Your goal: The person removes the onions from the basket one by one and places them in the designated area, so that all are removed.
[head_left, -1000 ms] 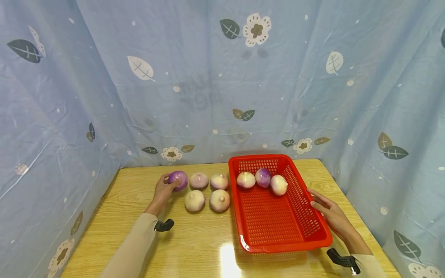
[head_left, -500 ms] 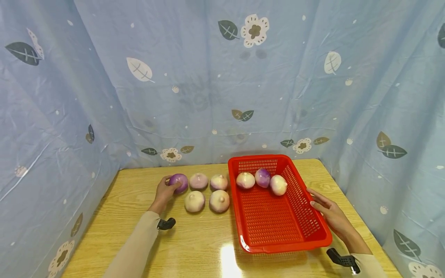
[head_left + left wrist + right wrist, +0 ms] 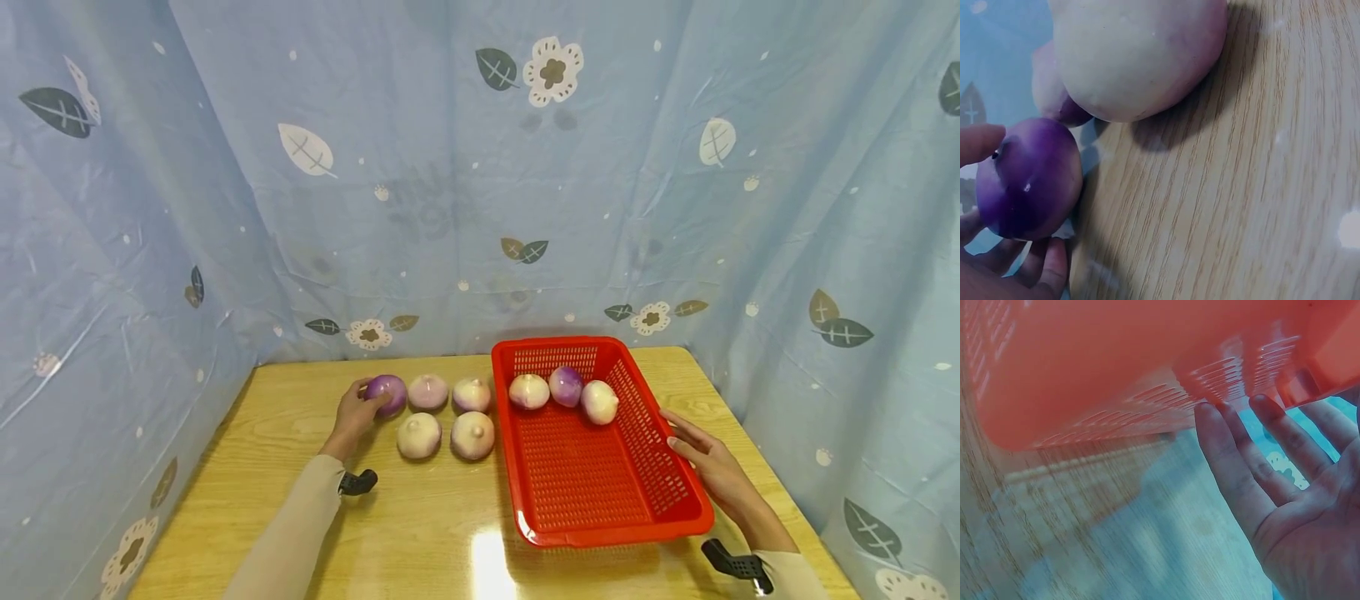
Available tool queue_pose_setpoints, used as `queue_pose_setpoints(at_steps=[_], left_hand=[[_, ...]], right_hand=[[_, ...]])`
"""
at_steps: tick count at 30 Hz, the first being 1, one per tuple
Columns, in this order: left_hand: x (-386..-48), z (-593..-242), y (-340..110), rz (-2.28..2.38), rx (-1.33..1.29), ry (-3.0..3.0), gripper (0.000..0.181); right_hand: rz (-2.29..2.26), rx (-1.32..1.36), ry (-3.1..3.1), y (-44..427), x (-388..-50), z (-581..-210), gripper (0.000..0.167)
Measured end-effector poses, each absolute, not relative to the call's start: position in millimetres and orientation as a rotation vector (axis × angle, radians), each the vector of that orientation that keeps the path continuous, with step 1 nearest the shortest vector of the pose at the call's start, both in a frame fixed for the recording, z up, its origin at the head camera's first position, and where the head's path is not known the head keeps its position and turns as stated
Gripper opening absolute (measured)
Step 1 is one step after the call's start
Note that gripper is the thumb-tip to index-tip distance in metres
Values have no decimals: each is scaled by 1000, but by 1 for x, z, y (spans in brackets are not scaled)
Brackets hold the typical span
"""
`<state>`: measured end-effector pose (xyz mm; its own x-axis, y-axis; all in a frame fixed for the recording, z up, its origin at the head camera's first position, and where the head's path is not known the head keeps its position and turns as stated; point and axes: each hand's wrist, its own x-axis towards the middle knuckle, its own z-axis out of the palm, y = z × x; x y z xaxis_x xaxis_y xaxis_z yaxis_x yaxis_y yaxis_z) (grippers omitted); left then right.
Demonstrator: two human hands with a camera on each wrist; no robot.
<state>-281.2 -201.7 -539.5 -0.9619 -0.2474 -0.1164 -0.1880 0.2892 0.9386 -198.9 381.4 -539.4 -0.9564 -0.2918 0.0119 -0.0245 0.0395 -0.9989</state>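
My left hand (image 3: 358,414) holds a purple onion (image 3: 386,395) at the left end of the back row on the table. In the left wrist view the thumb lies over the top of this purple onion (image 3: 1032,181) and the fingers curl beneath it. Beside it sit two pale pink onions, one in the middle (image 3: 428,392) and one near the basket (image 3: 472,394). My right hand (image 3: 718,472) touches the outer right side of the red basket (image 3: 600,533). The right wrist view shows its straight fingers (image 3: 1232,456) against the slotted wall.
Two whitish onions form a front row, one left (image 3: 418,436) and one right (image 3: 472,435). Inside the basket's far end lie a purple onion (image 3: 566,386) between two white ones. A blue patterned curtain (image 3: 420,167) borders the wooden table (image 3: 405,533) at back and sides.
My left hand and the purple onion shifted slightly right and nearer between one second and half a second ago, then stayed still. The right hand and basket show no clear movement.
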Motion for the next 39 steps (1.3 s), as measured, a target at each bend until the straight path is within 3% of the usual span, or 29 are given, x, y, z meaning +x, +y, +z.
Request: queue_pose_setpoints(at_steps=[12,22,39], left_hand=[[-267,-523,-212,-1788,423,-2420,64],[-249,-496,-214,-1815,268,-2321,60],[-222,-439,-166,-1814,-39,-2242,48]], right_hand=[[-2021,-297,2128,380,-196,-538,58],[-2038,-333,2095,381,-197,-539,57],[-2048,-342,2092,381,-197,-541,57]])
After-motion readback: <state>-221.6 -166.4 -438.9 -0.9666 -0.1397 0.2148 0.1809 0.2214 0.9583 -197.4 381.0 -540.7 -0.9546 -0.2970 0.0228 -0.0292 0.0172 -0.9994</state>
